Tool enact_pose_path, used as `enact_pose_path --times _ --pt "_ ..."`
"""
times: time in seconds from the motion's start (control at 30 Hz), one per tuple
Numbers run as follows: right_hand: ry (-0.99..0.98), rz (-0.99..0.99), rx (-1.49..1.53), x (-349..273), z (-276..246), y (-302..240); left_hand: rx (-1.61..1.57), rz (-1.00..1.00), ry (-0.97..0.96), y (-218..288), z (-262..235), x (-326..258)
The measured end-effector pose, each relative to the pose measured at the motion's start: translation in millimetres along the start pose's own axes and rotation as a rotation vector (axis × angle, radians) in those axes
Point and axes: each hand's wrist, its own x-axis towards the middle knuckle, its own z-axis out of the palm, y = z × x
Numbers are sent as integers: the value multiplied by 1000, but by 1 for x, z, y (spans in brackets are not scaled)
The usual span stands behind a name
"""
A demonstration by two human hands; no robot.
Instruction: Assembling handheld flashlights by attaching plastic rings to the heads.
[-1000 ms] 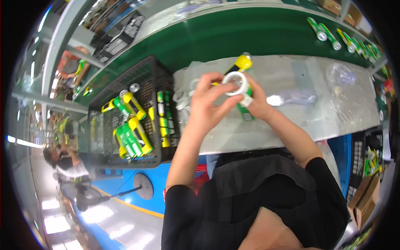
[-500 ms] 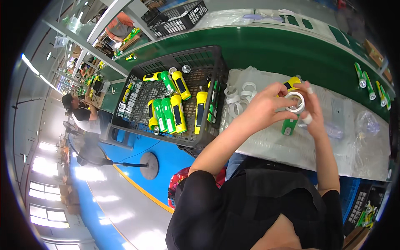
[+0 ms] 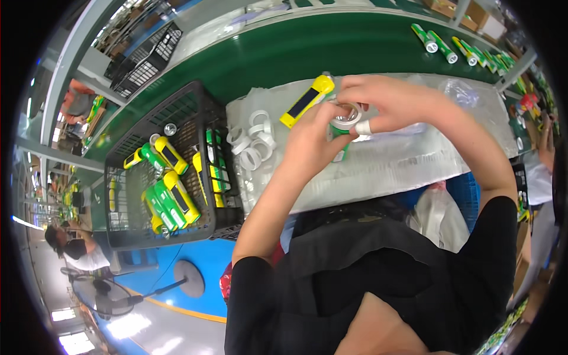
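A green flashlight [image 3: 339,156] stands tilted between my hands, its head toward me, with a white ring [image 3: 357,112] at the rim of its shiny lens. My left hand [image 3: 313,133] is closed around it from the left; the fingers partly hide the body. From the right, my right hand [image 3: 384,102] grips the ring, fingers on its far side and a white-wrapped thumb on its near edge. How far the ring sits on the head, I cannot tell. Just beyond my left hand lies a yellow flashlight [image 3: 307,102] with a dark panel. Several loose white rings [image 3: 251,158] lie left of my hands.
A black crate [image 3: 204,97] with green and yellow flashlights stands at the left. Plastic sheeting [image 3: 278,186] covers the work surface. More flashlights [image 3: 442,47] lie on the green belt [image 3: 355,38] at the far right. A standing fan [image 3: 112,299] and other people are farther off.
My view has swung, so the crate and rings appear farther left. My right hand has turned over the flashlight's head, its fingers now closed about the white ring.
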Motion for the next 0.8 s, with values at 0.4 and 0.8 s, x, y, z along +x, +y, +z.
enact_pose_path --times 0.4,0.8 --pt "-134 192 60 10 -12 -6 46 41 18 -1 9 4" --pt "228 111 -20 3 14 11 35 53 83 -3 15 7"
